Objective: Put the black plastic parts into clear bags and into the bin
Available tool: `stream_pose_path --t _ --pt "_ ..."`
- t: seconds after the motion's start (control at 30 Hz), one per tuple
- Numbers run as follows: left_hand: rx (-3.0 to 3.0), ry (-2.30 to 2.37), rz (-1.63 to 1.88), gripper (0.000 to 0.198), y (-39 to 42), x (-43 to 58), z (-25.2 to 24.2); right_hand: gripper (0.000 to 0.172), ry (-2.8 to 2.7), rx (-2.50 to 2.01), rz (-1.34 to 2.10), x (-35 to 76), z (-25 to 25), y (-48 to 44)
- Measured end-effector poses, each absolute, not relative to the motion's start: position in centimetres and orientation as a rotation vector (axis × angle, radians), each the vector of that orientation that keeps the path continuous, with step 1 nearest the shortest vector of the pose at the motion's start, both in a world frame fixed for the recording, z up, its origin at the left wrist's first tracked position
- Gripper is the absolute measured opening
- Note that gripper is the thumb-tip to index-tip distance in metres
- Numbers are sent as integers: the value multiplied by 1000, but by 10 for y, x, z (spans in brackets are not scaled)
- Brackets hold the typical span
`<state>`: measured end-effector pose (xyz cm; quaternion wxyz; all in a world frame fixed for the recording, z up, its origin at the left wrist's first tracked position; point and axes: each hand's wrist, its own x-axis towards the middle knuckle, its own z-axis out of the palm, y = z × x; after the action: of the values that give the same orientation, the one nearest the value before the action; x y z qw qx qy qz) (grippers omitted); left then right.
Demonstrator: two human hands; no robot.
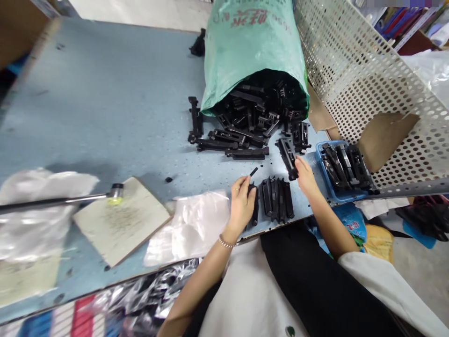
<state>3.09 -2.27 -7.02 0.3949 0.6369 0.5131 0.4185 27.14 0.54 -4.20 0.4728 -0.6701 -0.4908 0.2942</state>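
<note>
My right hand [306,177] grips a long black plastic part [286,157] by its side, tilted over the table near the mouth of a green bag [252,47]. Between the thumb and fingertips of my left hand [242,201] is a thin black strip [254,171]. Just right of that hand, several black parts [277,199] stand side by side in a row at the table's front edge. More loose black parts [231,142] spill out of the bag. A blue basket [326,175] beyond my right hand holds several similar parts.
A hammer [115,193] lies across a pale square board [122,220] at the left. Clear plastic bags [191,224] lie beside my left forearm. A perforated metal panel [368,84] borders the right side. Wrapped black items [154,290] sit below the front edge.
</note>
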Motion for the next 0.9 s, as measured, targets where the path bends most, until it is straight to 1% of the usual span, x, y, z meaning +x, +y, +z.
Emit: stream_pose_path --t 0.07,0.13,0.2,0.27,0.33,0.4,0.47,0.5,0.57,0.63,0.67,0.7,0.77,0.83,0.9 --pt "1304 1064 1085 60 -14 44 -52 45 -1376 -1564 680 245 -27 -21" --pt "971 885 1083 64 -6 58 -36 42 -1636 -1458 621 223 -11 -42" --pt "792 830 1050 57 -4 66 -23 37 -1778 -1393 515 215 1 -52" --pt "776 826 988 51 -7 68 -13 36 -1810 -1423 326 221 8 -49" --pt "803 797 903 50 -15 67 -7 37 -1857 -1461 142 233 9 -38" --pt "792 757 806 49 -25 66 -2 38 -1947 -1434 66 242 6 -25" --pt "795 756 755 48 -31 66 0 43 -1970 -1351 116 243 2 -15" --pt "812 778 766 47 -33 67 1 46 -1922 -1324 193 239 0 -12" --pt "848 842 839 46 -31 67 0 49 -1762 -1326 451 229 -1 -11" --pt "823 885 900 44 -24 63 -1 49 -1633 -1371 716 219 0 -14" --pt "778 893 914 44 -20 60 -1 49 -1647 -1376 785 215 1 -18" --pt "726 895 921 44 -16 56 1 50 -1732 -1357 790 213 1 -23" --pt "632 894 935 44 -11 49 5 51 -2000 -1272 631 209 -1 -35" --pt "599 885 936 44 -10 45 10 46 -2218 -1183 435 204 -7 -49" --pt "641 894 954 43 -12 45 12 37 -2259 -1169 356 194 -14 -62"
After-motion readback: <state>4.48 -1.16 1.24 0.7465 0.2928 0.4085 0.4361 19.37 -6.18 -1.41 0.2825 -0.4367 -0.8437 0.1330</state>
